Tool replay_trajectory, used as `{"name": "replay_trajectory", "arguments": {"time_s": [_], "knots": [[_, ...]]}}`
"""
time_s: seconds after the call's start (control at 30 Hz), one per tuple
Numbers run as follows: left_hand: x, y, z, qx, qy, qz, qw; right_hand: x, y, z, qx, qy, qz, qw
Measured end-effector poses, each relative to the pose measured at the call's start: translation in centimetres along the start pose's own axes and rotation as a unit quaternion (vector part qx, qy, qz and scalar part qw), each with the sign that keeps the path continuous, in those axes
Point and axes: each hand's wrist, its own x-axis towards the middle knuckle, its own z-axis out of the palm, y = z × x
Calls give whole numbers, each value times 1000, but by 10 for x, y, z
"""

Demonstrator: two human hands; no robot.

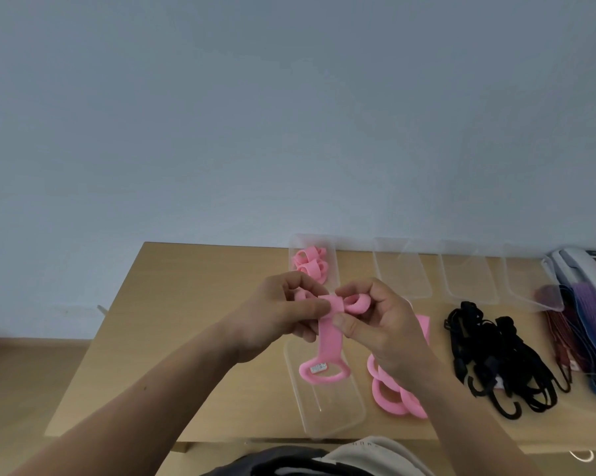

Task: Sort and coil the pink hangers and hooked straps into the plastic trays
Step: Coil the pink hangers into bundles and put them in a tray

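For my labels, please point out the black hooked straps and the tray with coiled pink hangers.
black hooked straps [475, 364], head view, middle of the pile.
tray [335, 262], head view, right wall.

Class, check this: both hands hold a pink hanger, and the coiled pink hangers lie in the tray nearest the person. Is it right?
No. The head view shows the coiled pink hangers in the far left tray, not the near tray. The left hand and right hand do hold a pink hanger.
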Motion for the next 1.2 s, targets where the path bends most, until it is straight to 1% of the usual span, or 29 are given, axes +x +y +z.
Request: {"name": "replay_trajectory", "arguments": {"time_s": [0.1, 0.2, 0.27, 0.37, 0.47, 0.57, 0.7, 0.93, 1.03, 1.2], "knots": [[1, -1, 1, -9, 21, 25, 999, 0, -2, 0, 22, -2, 1, 1000], [0, -1, 2, -12, 21, 51, 998, 2, -6, 1, 43, 13, 13, 999], [0, -1, 3, -4, 19, 69, 997, 3, -6, 1, 38, 29, 31, 998], [0, -3, 3, 6, 29, 83, 996, 2, -5, 0, -1, 29, 50, 998], [0, -4, 3, 25, 32, 70, 997, 1, -2, -2, -29, 31, 44, 998], [-1, -4, 4, 41, 13, 47, 998, -1, -1, -3, -9, 30, 30, 999], [-3, -3, 5, 86, 2, 31, 996, -4, -3, -3, -14, 32, 15, 999], [-5, 0, 5, 38, 3, 8, 999, -8, -4, -2, -45, -4, 9, 999], [-5, -1, 5, 29, 4, 18, 999, -8, -1, -3, -36, -4, 12, 999], [-3, -4, 7, 36, 33, 66, 997, -7, -3, -1, 25, 3, 32, 999]]}}
